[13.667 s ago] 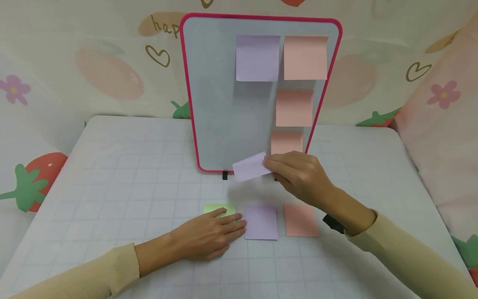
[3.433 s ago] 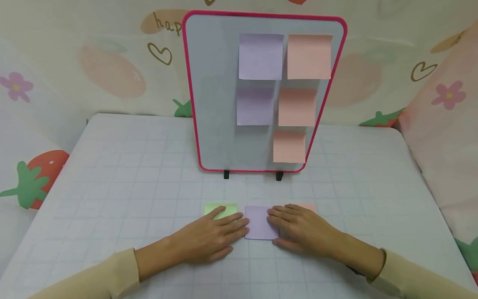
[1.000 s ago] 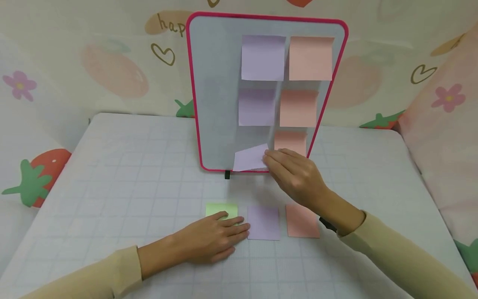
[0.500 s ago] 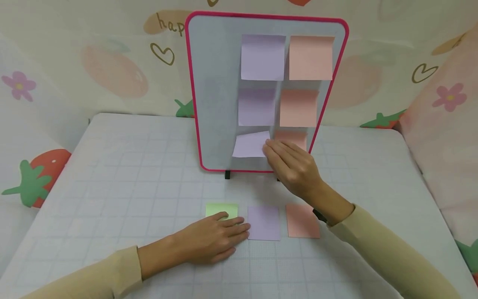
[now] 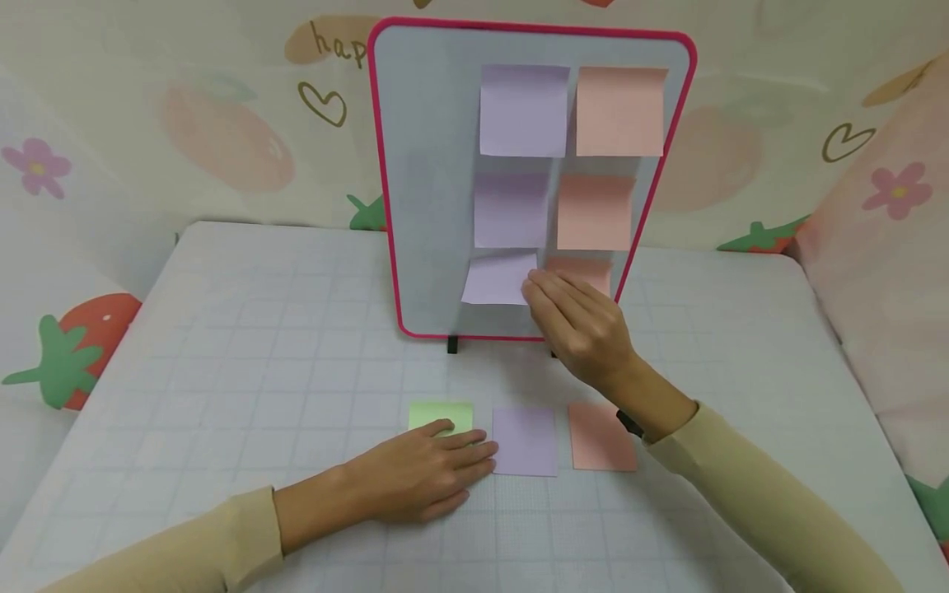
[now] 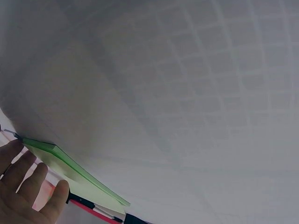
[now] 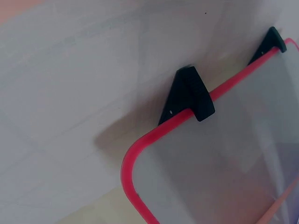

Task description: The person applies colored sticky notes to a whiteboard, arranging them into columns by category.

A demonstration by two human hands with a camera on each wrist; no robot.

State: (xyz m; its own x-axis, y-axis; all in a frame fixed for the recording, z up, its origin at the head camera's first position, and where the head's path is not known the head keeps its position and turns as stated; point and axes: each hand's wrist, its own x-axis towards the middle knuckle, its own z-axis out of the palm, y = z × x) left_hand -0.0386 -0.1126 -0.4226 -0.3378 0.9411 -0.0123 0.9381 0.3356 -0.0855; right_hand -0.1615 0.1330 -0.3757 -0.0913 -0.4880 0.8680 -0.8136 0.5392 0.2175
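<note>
A pink-framed whiteboard (image 5: pixel 423 165) stands upright at the table's middle. Two purple notes (image 5: pixel 524 111) and three pink notes (image 5: pixel 619 111) stick to it. My right hand (image 5: pixel 578 325) pinches a loose purple note (image 5: pixel 498 278) by its right edge and holds it against the board's lower part, under the second purple note. My left hand (image 5: pixel 423 469) lies flat on the table, fingers on the green note pad (image 5: pixel 440 414). Beside it lie a purple pad (image 5: pixel 525 441) and a pink pad (image 5: pixel 600 436). The left wrist view shows the green pad (image 6: pixel 79 175) edge-on beside my fingers (image 6: pixel 28 184).
The table (image 5: pixel 259 329) has a white grid cover. Patterned fabric walls (image 5: pixel 185 123) close in the back and both sides. The right wrist view shows the board's red lower corner (image 7: pixel 135 163) and one black foot (image 7: pixel 189 95) on the table.
My right hand has lifted the loose purple note from the board's bottom edge up to just below the second purple note. The left hand has stayed on the green pad.
</note>
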